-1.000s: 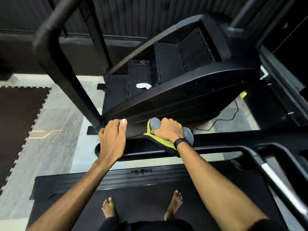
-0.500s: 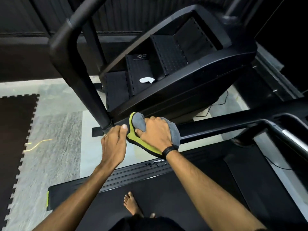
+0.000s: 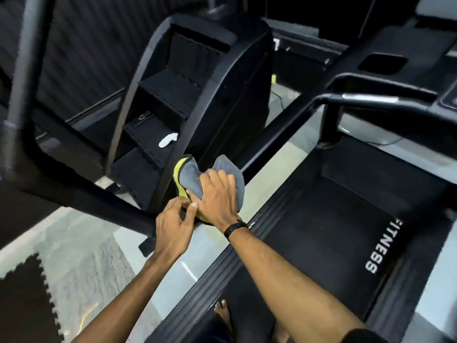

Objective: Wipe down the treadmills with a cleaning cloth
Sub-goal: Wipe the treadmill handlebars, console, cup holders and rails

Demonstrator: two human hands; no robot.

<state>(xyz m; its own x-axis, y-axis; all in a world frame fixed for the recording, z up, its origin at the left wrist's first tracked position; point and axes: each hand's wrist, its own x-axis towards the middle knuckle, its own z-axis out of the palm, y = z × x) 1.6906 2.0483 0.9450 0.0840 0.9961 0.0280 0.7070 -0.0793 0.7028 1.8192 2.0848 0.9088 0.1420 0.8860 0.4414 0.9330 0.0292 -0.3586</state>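
I stand barefoot on a black treadmill belt printed with "FITNESS". My right hand presses a grey cloth with a yellow-green edge against the treadmill's black side handrail. My left hand sits just left of it, fingers curled on the same rail at the cloth's lower edge. A black band is on my right wrist.
A black stair-climber machine stands just beyond the rail, with a small white object on one step. A thick black frame bar runs on the left. Grey floor and a dark puzzle mat lie lower left. The console handles are upper right.
The view has swung right and tilted. My right hand has slid the cloth left along the rail until it meets my left hand, whose fingers now curl at the cloth's edge.
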